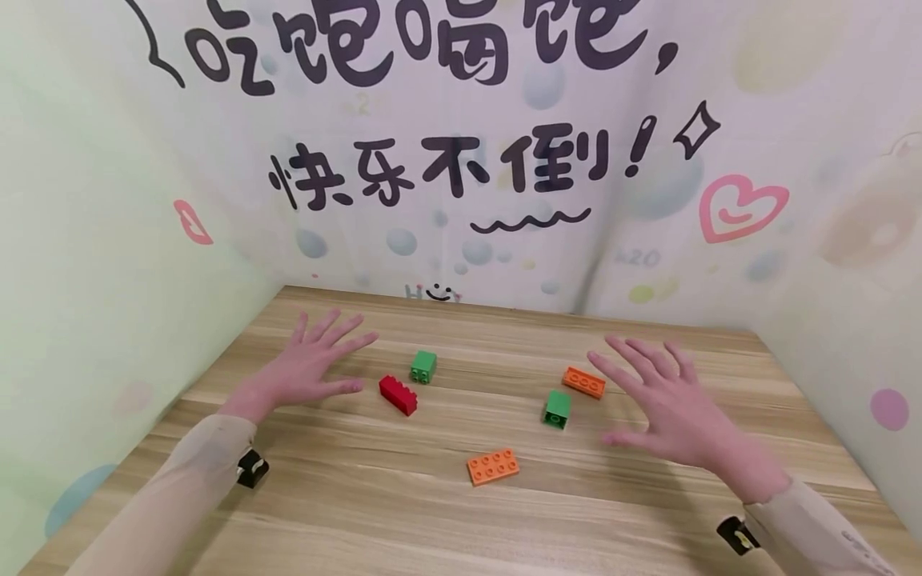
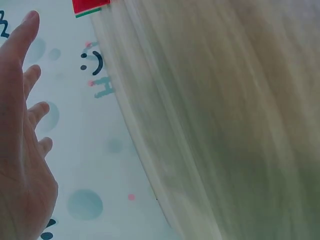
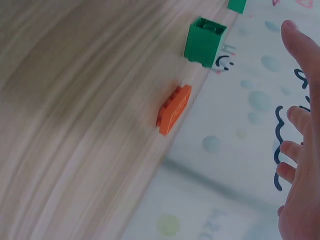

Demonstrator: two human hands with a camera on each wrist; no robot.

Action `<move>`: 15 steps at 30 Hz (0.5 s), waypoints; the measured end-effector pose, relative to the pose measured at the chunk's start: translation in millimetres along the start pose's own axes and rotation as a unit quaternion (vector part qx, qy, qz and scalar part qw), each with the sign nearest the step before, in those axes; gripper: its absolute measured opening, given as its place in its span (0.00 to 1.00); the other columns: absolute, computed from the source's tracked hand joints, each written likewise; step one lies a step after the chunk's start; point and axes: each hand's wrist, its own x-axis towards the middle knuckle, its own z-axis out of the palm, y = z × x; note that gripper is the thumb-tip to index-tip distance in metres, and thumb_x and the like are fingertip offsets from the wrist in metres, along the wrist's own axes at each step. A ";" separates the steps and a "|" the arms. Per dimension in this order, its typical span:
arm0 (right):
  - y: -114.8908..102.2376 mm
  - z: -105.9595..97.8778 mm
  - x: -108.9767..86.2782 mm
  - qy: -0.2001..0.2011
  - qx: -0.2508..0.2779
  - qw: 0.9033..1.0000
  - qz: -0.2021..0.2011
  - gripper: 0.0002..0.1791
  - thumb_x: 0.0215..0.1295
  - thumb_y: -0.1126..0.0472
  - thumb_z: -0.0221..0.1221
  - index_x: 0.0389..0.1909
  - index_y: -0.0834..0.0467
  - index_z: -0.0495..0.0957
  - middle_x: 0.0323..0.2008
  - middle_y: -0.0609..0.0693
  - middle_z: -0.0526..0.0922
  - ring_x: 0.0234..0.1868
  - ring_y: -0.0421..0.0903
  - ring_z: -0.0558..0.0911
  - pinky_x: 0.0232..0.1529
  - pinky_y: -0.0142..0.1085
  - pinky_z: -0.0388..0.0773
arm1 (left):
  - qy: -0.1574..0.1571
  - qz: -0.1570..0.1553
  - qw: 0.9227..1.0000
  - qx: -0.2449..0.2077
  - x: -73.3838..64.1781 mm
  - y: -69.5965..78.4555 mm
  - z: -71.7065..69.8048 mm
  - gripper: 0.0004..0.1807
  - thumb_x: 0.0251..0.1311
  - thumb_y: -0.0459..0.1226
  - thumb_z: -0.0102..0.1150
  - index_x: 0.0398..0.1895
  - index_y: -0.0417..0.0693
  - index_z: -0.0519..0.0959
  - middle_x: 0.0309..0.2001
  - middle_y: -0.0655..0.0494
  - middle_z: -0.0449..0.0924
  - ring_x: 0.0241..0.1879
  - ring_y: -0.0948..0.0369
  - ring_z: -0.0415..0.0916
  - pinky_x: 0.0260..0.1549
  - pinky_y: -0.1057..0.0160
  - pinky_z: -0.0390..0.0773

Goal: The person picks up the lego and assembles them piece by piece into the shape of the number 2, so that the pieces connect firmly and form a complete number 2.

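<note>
My left hand [image 1: 310, 368] hovers over the table's left side, fingers spread and holding nothing. Just right of its thumb lies a red toy brick [image 1: 398, 395], with a green brick [image 1: 423, 366] behind it. Over the right side my right hand [image 1: 670, 404] is spread as well, with nothing in it. Left of its fingers, an orange brick [image 1: 583, 382] lies on its side; in the right wrist view this orange brick [image 3: 174, 110] shows studs facing left. Another green brick [image 1: 557, 409] lies nearby, its hollow underside toward me. A flat orange brick [image 1: 493, 466] sits studs up, nearer to me.
The bricks lie on a wood-grain table [image 1: 346, 496]. A white printed cloth [image 1: 432, 248] with black lettering hangs along its back edge, and pale walls close in on the left and right. Each sleeve has a small black device [image 1: 252, 468] at the wrist.
</note>
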 end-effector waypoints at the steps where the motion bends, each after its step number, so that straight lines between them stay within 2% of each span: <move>1: -2.4 1.2 1.1 -0.003 0.002 1.000 -0.002 0.58 0.44 0.27 0.67 0.76 0.43 0.57 0.76 0.55 0.58 0.73 0.60 0.58 0.69 0.64 0.46 | 0.000 0.002 1.000 0.001 0.0 1.4 0.4 0.43 0.59 0.62 0.60 0.76 0.67 0.57 0.80 0.51 0.47 0.78 0.38 0.37 0.69 0.26 0.30; 15: -38.1 11.6 14.9 -0.019 0.028 0.999 -0.043 0.58 0.45 0.28 0.68 0.76 0.43 0.56 0.76 0.53 0.59 0.69 0.58 0.64 0.67 0.61 0.52 | -0.003 0.021 1.000 -0.019 1.6 17.9 5.7 0.40 0.61 0.58 0.61 0.75 0.66 0.59 0.79 0.52 0.50 0.78 0.39 0.42 0.70 0.27 0.31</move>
